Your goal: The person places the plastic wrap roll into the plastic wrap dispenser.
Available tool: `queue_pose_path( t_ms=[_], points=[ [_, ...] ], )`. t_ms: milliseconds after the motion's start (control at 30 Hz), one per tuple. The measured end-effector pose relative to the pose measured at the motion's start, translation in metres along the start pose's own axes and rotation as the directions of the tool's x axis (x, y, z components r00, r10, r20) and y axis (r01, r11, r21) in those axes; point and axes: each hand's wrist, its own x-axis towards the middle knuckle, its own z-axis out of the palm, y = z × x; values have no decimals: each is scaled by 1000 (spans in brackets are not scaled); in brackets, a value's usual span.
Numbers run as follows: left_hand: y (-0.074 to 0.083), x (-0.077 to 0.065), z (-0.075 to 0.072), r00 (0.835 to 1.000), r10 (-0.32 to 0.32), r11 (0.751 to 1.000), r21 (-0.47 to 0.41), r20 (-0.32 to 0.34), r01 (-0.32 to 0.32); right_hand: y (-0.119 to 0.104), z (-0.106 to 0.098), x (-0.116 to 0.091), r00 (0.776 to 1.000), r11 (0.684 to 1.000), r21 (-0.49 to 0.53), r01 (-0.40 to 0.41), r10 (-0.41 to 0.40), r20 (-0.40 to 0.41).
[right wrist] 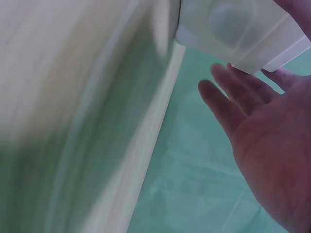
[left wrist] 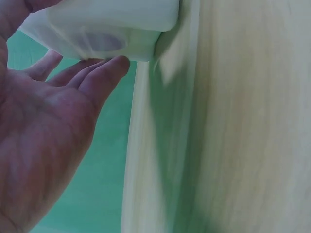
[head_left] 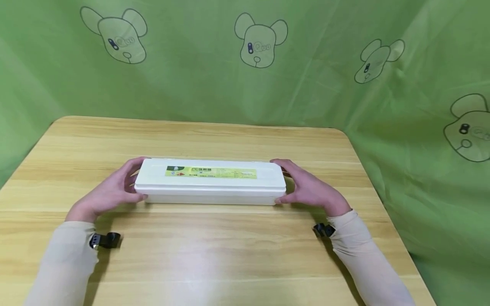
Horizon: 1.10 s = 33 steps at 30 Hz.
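Observation:
A long white cling film box (head_left: 210, 195) lies crosswise on the table, its lid closed. A yellow-green label (head_left: 212, 172) with printed characters runs along the top. At the box's left end my left hand (head_left: 109, 191) grips it, thumb at the front edge and fingers round the back. My right hand (head_left: 311, 187) holds the opposite end the same way. Both wrist views show an end of the box, with a round recess (right wrist: 231, 24) in the right end wall. Some fingertips of the right hand stand off the end wall in the right wrist view.
The wooden table (head_left: 214, 259) has rounded far corners. A green curtain (head_left: 199, 89) printed with mouse-like heads hangs behind it and along the right side. Each wrist wears a black strapped device (head_left: 109, 240) below the pale sleeve (head_left: 63, 255).

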Motion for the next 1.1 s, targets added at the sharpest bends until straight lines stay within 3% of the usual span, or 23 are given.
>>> queue_pose_path(
  t_ms=[300,533,833,1100],
  points=[
    [1,1,2,997,78,997,21,9,-78,-2,2,1,999,999,-40,23,-24,-26],
    [1,2,0,1000,25,998,57,-11,-25,-4,3,2,999,998,-56,39,-41,-36],
    [0,3,1,999,32,997,65,-38,-30,-7,2,3,998,990,-125,62,-65,-22],
    [-1,4,1,999,38,998,43,-13,-37,-7,2,1,1000,994,-109,-1,0,-8]
  ],
)
